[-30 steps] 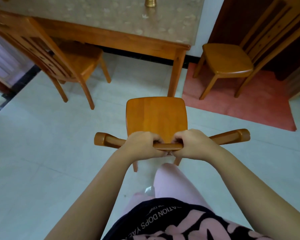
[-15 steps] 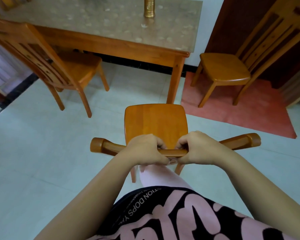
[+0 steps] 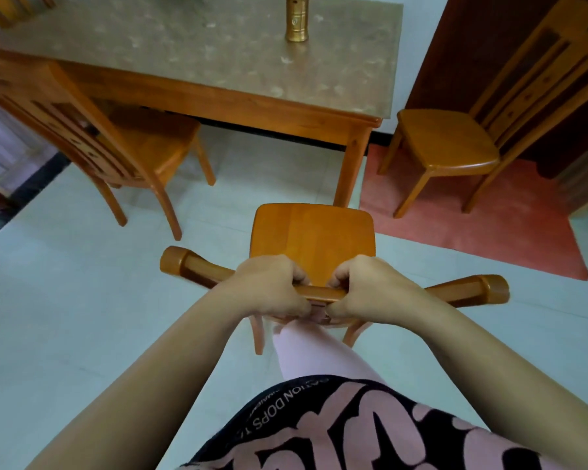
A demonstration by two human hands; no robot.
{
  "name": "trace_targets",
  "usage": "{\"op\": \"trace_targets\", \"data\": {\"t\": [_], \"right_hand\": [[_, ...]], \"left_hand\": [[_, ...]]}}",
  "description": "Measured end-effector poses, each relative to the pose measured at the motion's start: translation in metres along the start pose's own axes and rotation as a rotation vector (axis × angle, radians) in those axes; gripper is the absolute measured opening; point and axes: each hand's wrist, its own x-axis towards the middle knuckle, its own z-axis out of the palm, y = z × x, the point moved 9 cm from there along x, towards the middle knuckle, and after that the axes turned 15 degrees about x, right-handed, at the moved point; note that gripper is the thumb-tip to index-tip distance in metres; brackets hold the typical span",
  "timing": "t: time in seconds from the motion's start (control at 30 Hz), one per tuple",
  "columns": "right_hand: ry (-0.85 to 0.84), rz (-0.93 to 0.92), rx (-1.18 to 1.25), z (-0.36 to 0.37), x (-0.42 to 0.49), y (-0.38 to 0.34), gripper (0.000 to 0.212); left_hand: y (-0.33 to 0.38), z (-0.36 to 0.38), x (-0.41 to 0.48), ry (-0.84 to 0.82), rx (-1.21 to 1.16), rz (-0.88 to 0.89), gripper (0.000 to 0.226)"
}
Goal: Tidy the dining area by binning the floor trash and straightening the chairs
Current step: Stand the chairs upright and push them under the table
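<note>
A wooden chair stands right in front of me on the pale tile floor, its seat pointing toward the table. My left hand and my right hand are both closed around the middle of its top rail, side by side. The wooden dining table with a patterned top lies just beyond the chair's seat. A second chair sits at the table's near left side, partly tucked under. A third chair stands on the right against a dark door. No floor trash is visible.
A gold metal bottle stands on the table top. A red mat covers the floor under the right chair. The table's near right leg is just ahead of the held chair's seat. Open tile floor spreads to the left.
The held chair and I have moved closer to the table; the table and both other chairs look nearer and lower in view. Both hands keep the same grip on the rail.
</note>
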Motion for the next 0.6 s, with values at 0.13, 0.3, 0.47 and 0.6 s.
{"op": "trace_targets", "data": {"t": [0.13,0.3,0.47,0.6], "right_hand": [[-0.064,0.009,0.009,-0.013,0.043,-0.030,0.010],[-0.116,0.019,0.018,-0.045,0.088,-0.067,0.008],[-0.100,-0.016,-0.015,-0.068,0.115,-0.097,0.009],[-0.094,-0.001,-0.022,-0.064,0.128,-0.110,0.010]], "left_hand": [[-0.030,-0.039,0.023,-0.046,0.029,0.019,0.023],[-0.055,-0.094,0.049,-0.081,0.043,0.050,0.015],[-0.072,-0.128,0.062,-0.077,-0.043,0.072,0.015],[-0.090,-0.133,0.064,-0.100,-0.101,0.089,0.012]]}}
